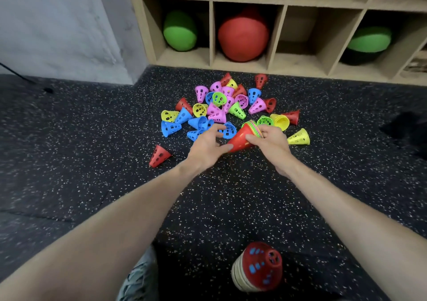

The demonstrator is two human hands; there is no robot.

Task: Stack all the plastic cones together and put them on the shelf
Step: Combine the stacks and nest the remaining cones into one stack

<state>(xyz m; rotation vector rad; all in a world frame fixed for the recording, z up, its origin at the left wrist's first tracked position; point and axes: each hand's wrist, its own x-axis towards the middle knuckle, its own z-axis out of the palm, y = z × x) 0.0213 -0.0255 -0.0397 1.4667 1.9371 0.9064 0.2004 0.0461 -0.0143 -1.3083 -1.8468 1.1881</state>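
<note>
On the speckled dark floor (231, 208) before a wooden cubby shelf (275, 53), seen from the head camera, a loose heap of perforated plastic cones (221, 108) lies scattered: pink, blue, yellow, green and red, most tipped on their sides. One red cone (159, 156) lies apart to the left of the heap, and a yellow cone (299, 137) lies on its side at the right edge.

The right hand (270, 142) grips a nested stack of cones (242, 138) with a red one outermost; the stack is tilted, its narrow tip pointing down and left, its wide rims of several colours showing near the fingers. The fingers curl round the wide end of that stack. The left hand (208, 144) is just beside the stack's tip, fingers spread and loosely bent, holding nothing; its fingertips reach over a blue cone (228, 130) at the near edge of the heap, and whether they touch it cannot be told.

Near the bottom of the view a second stack (258, 268), red on top with blue showing through the holes, stands on the floor, blurred.

Green (180, 32) and red (242, 37) balls sit in the shelf's lower compartments.
</note>
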